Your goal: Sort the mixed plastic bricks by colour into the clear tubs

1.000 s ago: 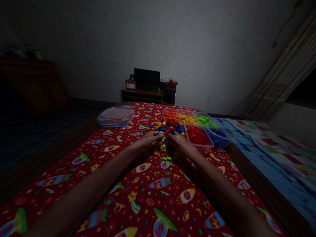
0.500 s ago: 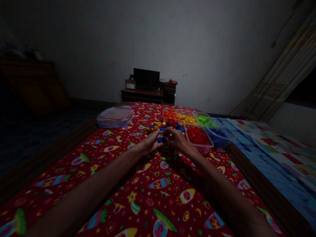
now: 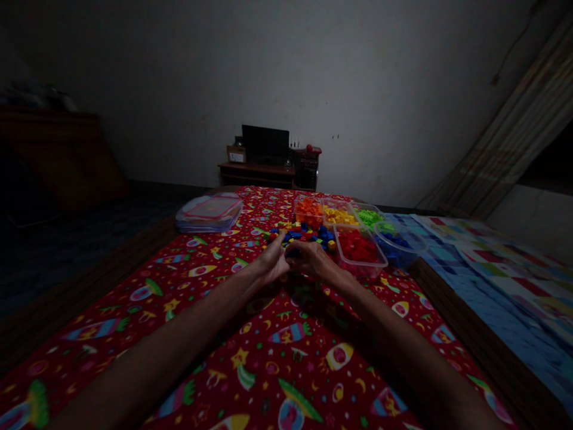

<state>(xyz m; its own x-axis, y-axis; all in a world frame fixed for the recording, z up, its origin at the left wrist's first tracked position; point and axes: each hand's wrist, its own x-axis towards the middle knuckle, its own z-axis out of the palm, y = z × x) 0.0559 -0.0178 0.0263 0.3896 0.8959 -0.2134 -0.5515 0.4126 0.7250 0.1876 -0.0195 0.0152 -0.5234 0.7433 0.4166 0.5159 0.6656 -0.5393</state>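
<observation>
- A loose heap of small plastic building bricks [image 3: 302, 235] in blue, red, yellow and green lies directly ahead of both hands, its near edge just beyond the fingertips.
- The left hand [image 3: 270, 261] is raised on its edge, with the fingers drawn together and pointing toward the heap. The right hand [image 3: 312, 261] curves inward, its fingertips meeting the left hand's fingertips.
- Something dark blue, probably a brick [image 3: 293, 253], shows at the right hand's fingertips. The picture is too dark and small to tell whether either hand grips it.
- Just ahead and to the right of the right hand stands a clear tub of red bricks [image 3: 358, 247].
- Beyond the heap, a row of clear tubs holds orange bricks [image 3: 308, 211], yellow bricks [image 3: 339, 215] and green bricks [image 3: 369, 217]. A round clear tub of blue bricks [image 3: 396, 242] sits further right.
- Ahead and left of the left hand lies a stack of clear plastic lids [image 3: 209, 214].
- Under everything, and under both forearms, is a red cloth printed with rockets and stars [image 3: 286, 334].
</observation>
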